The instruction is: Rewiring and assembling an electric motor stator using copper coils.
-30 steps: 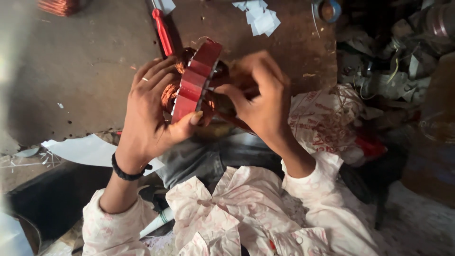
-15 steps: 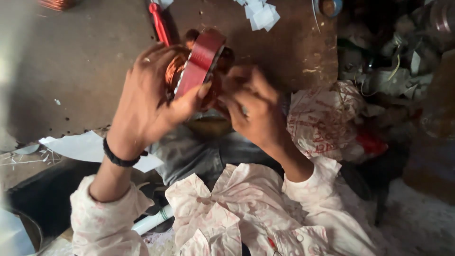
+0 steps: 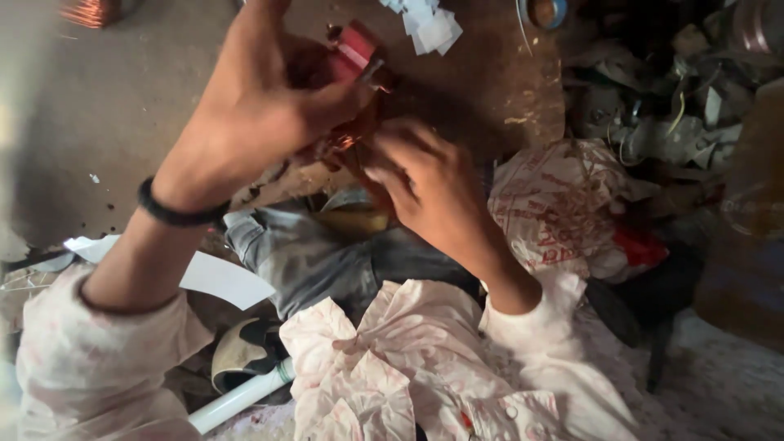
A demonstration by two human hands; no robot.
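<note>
The work surface was a dark, stained board (image 3: 122, 106) with pale flecks on it, viewed from above. Scraps of white paper (image 3: 429, 24) lay at its far edge, and a coil of copper wire (image 3: 90, 11) sat at the far left corner. A small round tin (image 3: 545, 11) stood beside the scraps. To the right of the board lay a heap of dark clutter (image 3: 653, 122), with wires and metal parts too blurred to tell apart.

The left hand (image 3: 261, 106) was raised over the board and closed around a winding (image 3: 351, 90), a round part with red tape on its outer band and copper turns showing below. The thumb pressed on the red band; the fingers wrapped the far side. A black band (image 3: 175, 214) circled the left wrist.

The right hand (image 3: 425, 188) sat just below and to the right of the winding. Its fingertips (image 3: 377, 159) touched the copper turns at the lower edge. Whether they pinched a wire could not be told, since the frame was blurred there.

Both hands were close together, almost touching, with the winding between them and held clear of the board.

A crumpled white bag with red print (image 3: 563, 204) lay right of the right forearm. A white sheet (image 3: 220, 278) lay under the left forearm. A white tube (image 3: 237, 400) lay near the lower edge. Both sleeves were pale, patterned cloth.
</note>
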